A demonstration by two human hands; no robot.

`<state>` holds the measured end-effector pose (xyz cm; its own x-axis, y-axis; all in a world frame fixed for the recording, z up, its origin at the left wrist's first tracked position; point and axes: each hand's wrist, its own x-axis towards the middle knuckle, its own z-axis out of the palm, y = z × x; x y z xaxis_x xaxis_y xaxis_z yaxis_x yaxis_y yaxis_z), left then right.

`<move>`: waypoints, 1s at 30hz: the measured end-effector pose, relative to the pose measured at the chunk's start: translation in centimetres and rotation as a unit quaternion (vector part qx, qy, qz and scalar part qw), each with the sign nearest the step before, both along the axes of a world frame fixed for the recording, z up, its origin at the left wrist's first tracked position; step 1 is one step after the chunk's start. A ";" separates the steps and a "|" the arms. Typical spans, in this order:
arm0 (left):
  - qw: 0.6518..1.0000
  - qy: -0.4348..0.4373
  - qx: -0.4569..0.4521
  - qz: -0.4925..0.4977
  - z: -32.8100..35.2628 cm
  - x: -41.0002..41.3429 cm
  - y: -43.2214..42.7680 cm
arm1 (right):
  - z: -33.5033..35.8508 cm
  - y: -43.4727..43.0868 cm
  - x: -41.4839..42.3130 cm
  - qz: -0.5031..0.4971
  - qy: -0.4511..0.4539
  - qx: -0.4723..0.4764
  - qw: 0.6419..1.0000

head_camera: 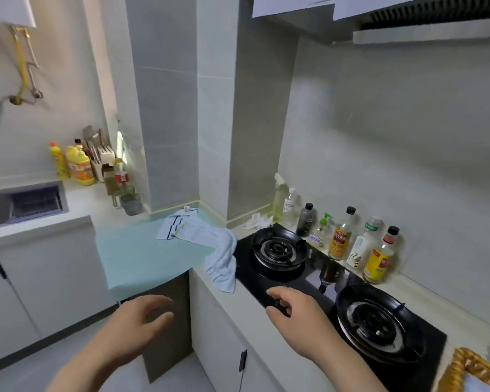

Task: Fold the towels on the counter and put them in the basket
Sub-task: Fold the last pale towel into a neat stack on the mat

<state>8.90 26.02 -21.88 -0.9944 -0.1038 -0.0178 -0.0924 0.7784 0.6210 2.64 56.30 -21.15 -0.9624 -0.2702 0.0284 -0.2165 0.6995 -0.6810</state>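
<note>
A pale blue towel (pixel 222 261) lies crumpled at the counter corner, draping onto the edge of the black gas hob. Beside it, further back, a white towel with dark stripes (pixel 193 229) lies spread on the pale green counter (pixel 142 256). The woven golden basket (pixel 464 369) shows at the bottom right corner. My left hand (pixel 142 318) hovers in front of the counter, fingers loosely curled, holding nothing. Over the hob's front edge my right hand (pixel 294 309) is held with relaxed fingers and is empty. Both hands are short of the towels.
The black hob (pixel 317 284) has two burners. Several sauce and oil bottles (pixel 351 241) line the wall behind it. A crumpled white cloth (pixel 256 220) sits in the wall niche. The sink (pixel 26 202), yellow detergent bottles (pixel 77 165) and a small plant pot (pixel 130 203) stand to the left.
</note>
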 end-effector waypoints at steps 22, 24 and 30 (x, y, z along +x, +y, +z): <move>0.990 -0.077 0.112 0.038 -8.6 -30.5 -14.1 | -11.5 -16.5 -29.3 -0.009 -0.154 -0.040 0.987; 0.988 -0.087 0.123 0.040 -9.3 -33.4 -15.1 | -12.0 -17.4 -31.8 -0.019 -0.158 -0.045 0.986; 0.983 -0.098 0.144 0.063 -10.4 -40.4 -18.5 | -13.6 -19.0 -38.1 -0.047 -0.190 -0.054 0.979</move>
<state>-31.50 7.55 -32.27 -0.9488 -0.1883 -0.2537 -0.3159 0.5472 0.7751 -35.48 37.29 -34.71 -0.9295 -0.1942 -0.3136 0.1298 0.6237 -0.7708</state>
